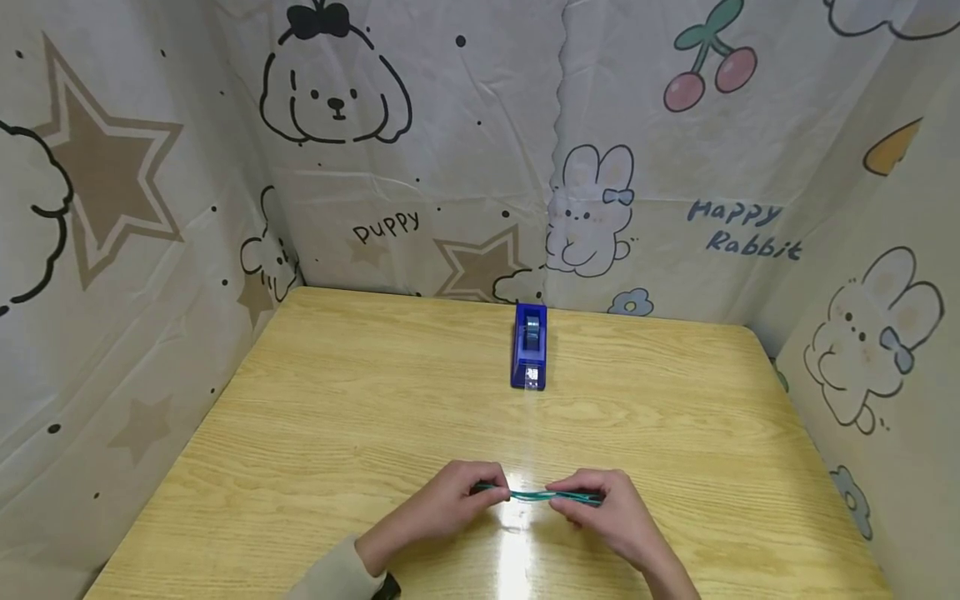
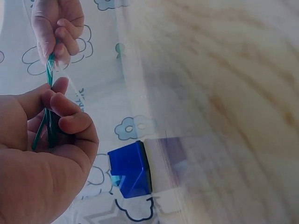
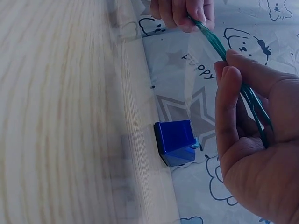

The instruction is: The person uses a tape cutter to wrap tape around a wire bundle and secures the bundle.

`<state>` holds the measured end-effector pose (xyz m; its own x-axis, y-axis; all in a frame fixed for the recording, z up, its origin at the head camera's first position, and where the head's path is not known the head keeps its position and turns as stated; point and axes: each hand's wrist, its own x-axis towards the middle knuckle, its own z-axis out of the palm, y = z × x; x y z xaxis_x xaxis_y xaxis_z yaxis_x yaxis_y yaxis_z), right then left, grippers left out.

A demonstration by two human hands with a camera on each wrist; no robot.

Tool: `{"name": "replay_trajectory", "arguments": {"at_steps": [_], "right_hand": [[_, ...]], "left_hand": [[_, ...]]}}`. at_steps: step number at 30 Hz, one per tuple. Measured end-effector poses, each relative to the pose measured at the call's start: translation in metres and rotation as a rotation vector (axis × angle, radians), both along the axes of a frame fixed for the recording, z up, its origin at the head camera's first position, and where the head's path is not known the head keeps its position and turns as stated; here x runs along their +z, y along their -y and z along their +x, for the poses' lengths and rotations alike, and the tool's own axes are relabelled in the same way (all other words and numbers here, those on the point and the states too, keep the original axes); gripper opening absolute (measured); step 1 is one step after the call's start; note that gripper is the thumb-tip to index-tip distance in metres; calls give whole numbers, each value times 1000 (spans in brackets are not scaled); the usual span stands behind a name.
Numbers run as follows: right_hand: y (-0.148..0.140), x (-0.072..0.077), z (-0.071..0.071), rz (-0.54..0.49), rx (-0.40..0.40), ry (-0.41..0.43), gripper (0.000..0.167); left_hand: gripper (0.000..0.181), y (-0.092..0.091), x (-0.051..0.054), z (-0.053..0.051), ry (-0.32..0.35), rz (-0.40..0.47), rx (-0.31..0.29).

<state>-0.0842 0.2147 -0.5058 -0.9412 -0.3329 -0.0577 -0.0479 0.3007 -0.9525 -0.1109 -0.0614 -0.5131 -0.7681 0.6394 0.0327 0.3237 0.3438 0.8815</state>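
Hands [image 1: 452, 498] [image 1: 613, 510] hold green strands [image 1: 531, 496] running left-to-right.

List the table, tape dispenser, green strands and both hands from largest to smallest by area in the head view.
1. Table
2. Left hand and right hand, too alike to rank
3. Tape dispenser, though farther away
4. Green strands, partly hidden

Green strands [image 1: 531, 497], blue tape dispenser [image 1: 531, 353], yellow wood-grain table [image 1: 360, 392], cartoon-printed pale cloth [image 1: 480, 167]
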Motion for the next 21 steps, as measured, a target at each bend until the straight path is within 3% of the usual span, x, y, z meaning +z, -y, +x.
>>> {"name": "replay_trajectory", "arguments": {"at_steps": [9, 15, 21], "right_hand": [[1, 2, -1, -47, 3, 69, 23], [3, 3, 1, -82, -13, 46, 23], [1, 1, 0, -29, -37, -10, 20]], "left_hand": [[24, 0, 1, -4, -2, -29, -2], [23, 0, 3, -5, -21, -23, -2], [15, 0, 5, -6, -40, -22, -10]]}}
